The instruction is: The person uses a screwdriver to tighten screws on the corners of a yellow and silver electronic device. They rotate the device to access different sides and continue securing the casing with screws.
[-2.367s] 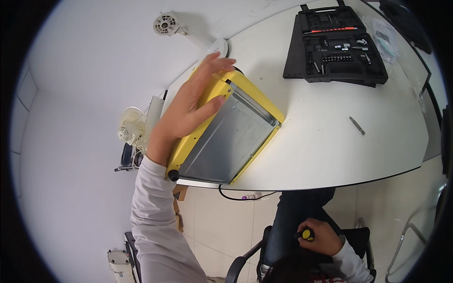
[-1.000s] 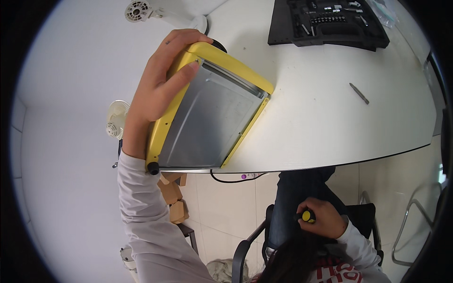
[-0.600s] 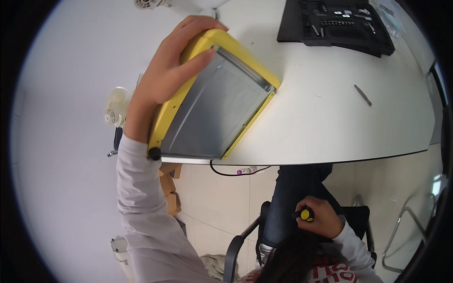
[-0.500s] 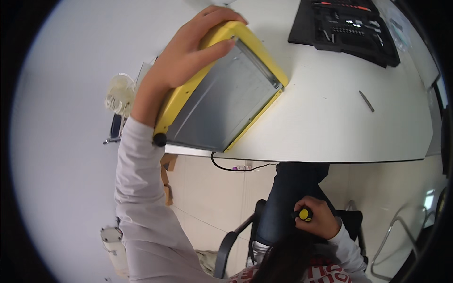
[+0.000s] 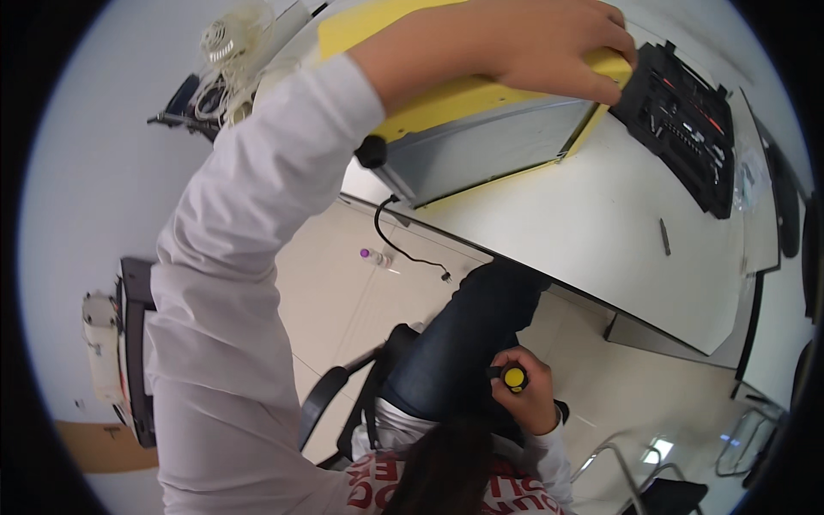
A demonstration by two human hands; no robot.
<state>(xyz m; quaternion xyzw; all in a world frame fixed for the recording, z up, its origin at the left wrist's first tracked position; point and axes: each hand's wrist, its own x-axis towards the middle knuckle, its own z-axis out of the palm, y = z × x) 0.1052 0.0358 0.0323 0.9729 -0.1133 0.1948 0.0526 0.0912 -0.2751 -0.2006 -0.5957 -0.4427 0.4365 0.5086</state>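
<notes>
The white worktop (image 5: 592,215) spreads below the left hand (image 5: 549,47). Its fingers are curled over the upper edge of the yellow-framed appliance (image 5: 498,142), gripping it. The view has swung, and the metal panel now looks steeper; the work in hand seems to be steadying or turning it. Right of those fingers lies the black tool case (image 5: 691,129). The right hand (image 5: 536,390), well below, clasps a black-and-yellow handle (image 5: 515,378), apart from the appliance. A slim dark rod (image 5: 665,236) lies between both hands' heights, off right.
</notes>
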